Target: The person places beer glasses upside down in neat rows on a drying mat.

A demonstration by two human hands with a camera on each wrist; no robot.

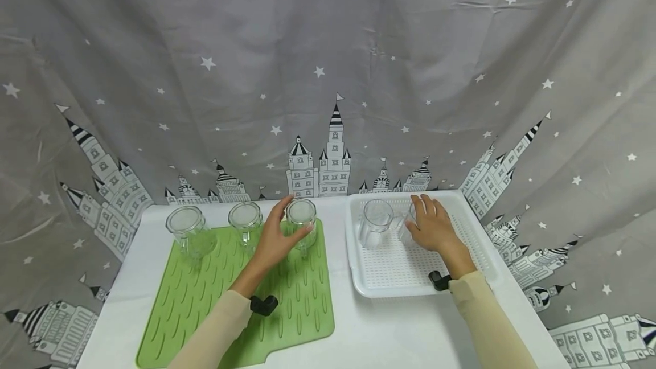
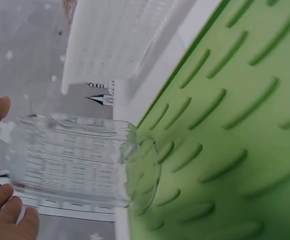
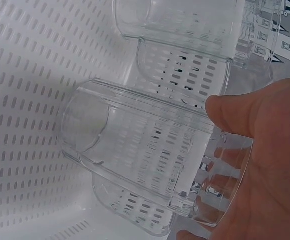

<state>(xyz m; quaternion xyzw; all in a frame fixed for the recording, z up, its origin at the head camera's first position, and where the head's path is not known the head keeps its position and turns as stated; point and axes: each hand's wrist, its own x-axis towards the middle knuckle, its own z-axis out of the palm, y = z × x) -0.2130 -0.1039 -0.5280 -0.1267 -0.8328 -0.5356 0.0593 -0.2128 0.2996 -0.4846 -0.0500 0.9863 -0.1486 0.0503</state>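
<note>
My left hand (image 1: 274,238) is spread around a clear glass mug (image 1: 301,218) at the back right of the green drying mat (image 1: 297,315). In the left wrist view, thumb and fingers (image 2: 7,207) stand on either side of the mug's rim end, with gaps to the glass. Inside the white basket, my right hand (image 1: 434,226) holds another glass mug (image 3: 135,135) near its rim. Its thumb lies against the near side, and fingers show through the glass. Beside it in the basket stands a further glass mug (image 1: 376,224).
Two more glass mugs, one at the left (image 1: 187,229) and one in the middle (image 1: 246,224), stand along the mat's back edge. The perforated white basket (image 1: 359,286) sits on the white table (image 1: 384,335). A grey printed curtain (image 1: 328,73) hangs behind.
</note>
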